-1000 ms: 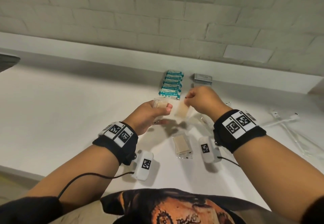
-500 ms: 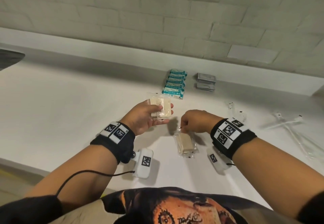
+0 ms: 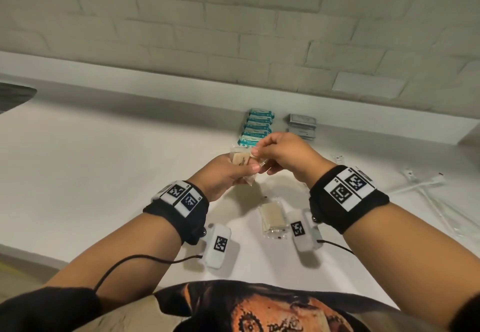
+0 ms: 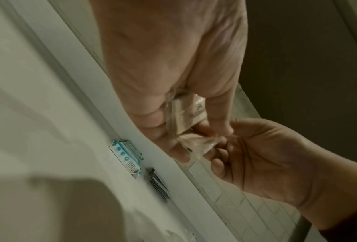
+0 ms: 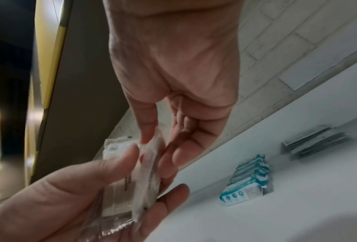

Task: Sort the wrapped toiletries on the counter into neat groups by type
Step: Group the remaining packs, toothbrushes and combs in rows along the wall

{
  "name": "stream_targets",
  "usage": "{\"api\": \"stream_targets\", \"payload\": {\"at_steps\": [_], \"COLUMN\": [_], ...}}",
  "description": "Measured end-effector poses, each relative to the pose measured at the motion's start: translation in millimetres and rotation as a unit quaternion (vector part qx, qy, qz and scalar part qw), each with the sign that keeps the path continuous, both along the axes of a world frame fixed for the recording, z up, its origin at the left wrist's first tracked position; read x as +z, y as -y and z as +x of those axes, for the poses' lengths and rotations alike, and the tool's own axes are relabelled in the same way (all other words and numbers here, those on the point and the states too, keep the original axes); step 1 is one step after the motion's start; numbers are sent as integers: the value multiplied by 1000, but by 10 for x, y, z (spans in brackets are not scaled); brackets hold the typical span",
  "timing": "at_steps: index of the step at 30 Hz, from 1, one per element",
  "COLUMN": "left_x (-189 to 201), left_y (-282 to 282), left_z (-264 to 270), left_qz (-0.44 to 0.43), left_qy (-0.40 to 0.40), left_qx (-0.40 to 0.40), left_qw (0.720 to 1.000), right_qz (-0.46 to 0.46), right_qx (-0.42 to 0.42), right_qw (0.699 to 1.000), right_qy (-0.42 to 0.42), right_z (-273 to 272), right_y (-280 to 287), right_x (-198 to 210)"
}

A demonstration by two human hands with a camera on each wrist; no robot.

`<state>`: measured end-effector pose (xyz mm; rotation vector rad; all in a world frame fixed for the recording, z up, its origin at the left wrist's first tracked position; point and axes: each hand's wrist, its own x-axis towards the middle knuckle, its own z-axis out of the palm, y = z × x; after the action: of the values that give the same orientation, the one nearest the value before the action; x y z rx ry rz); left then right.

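Right hand (image 3: 283,157) up off counter since half-second ago, now pinching clear-wrapped packet (image 5: 147,170) against beige packets (image 3: 241,160) gripped in left hand (image 3: 223,175) (above counter). One beige packet (image 3: 272,216) flat on counter (image 3: 104,170) below. Teal stack (image 3: 257,129), grey stack (image 3: 302,125) by wall.

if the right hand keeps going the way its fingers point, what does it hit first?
Likely the clear-wrapped soap packets in the left hand; the right hand already pinches one against them. Depth beyond is unclear.

No legible txt (print blurred).
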<state>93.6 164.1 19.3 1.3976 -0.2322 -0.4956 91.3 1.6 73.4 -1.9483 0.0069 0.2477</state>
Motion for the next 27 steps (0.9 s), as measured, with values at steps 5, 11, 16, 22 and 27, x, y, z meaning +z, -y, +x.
{"api": "stream_targets", "payload": {"at_steps": [5,11,16,22,27], "left_x": [2,10,-45,-68,-69], "left_y": [-42,-71,-156,-173,-185], "left_z": [-9,-42,-47,-86,-144], "left_qz": [-6,-31,-36,-106,-103], "left_qy": [16,-31,-67,-144,-123], "left_qx": [47,70,95,106,89], "left_qw": [999,997,993,978,983], "right_qz": [6,-42,-223,-382,-469], "right_qx": [-38,-85,-67,97,190], "right_qw": [998,995,972,919,862], "right_qy": [-47,-25,32,0,-31], "right_z": [38,53,63,-32,-81], "right_y": [87,173,340,277,188], "right_x": [-18,-42,-46,-150,-457]}}
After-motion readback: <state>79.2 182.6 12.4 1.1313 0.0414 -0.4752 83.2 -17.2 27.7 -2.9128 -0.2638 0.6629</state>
